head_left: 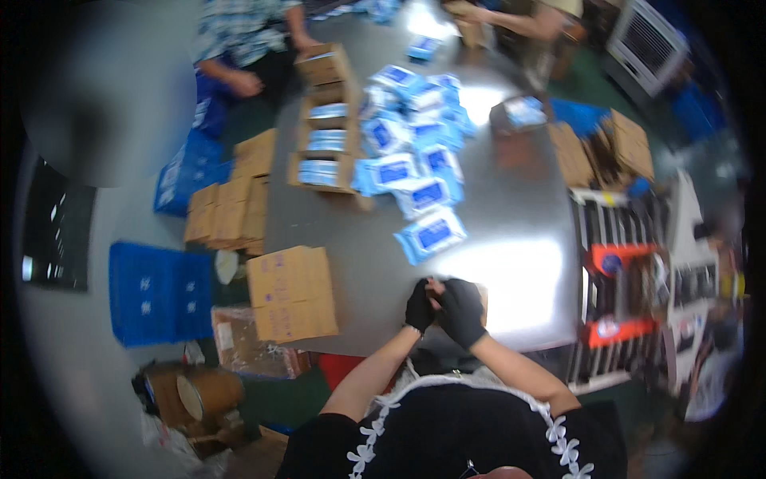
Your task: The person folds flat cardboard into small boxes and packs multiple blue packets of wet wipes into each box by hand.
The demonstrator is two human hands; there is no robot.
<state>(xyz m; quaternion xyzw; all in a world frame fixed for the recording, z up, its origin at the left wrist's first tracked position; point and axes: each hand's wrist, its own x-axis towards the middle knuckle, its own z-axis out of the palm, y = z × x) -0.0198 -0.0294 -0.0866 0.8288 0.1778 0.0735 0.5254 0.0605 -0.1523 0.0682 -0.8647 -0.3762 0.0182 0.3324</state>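
Head | my left hand (pixel 419 306), right hand (pixel 461 311) together, fingers bent; hold: can't tell | pack (pixel 436 234) ahead on table (pixel 367 271)

The surface (pixel 367 255) was smooth, glossy metal. The packets (pixel 435 231) looked like shiny plastic film, the cardboard (pixel 293 294) matt and papery, the bin (pixel 159 297) plastic, the gloves (pixel 461 316) dull cloth.

This looks like a packing workshop: soft blue-and-white packets (pixel 432 132) are heaped on a long grey metal counter (pixel 519 207) in the centre, open brown cardboard cartons (pixel 323 73) holding more stand at upper centre, flattened tan cardboard (pixel 293 295) and blue plastic crates (pixel 159 295) fill the left, and co-workers (pixel 243 36) stand along the top edge.
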